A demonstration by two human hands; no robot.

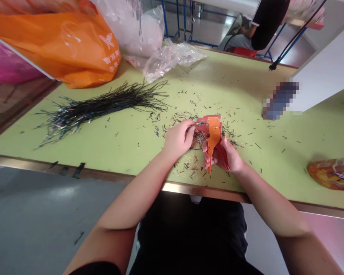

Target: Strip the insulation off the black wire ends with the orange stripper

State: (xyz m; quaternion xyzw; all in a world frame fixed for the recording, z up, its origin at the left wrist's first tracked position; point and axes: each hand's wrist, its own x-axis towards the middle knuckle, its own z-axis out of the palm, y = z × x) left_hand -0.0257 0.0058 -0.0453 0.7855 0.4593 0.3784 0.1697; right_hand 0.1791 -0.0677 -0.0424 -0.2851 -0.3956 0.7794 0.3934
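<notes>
right hand (226, 156) grips orange wire stripper (213, 133), left hand (177, 139) pinches wire (191, 123)

On the table (240, 88) before you, a bundle of wires (103, 105) lies left of the scattered wire offcuts (246, 133); a carrier bag (54, 42) sits behind the bundle, a snack packet (332, 173) far right.

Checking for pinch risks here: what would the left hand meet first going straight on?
Most likely the orange wire stripper in the right hand; the left hand's fingertips look almost at it, though depth is unclear.
</notes>
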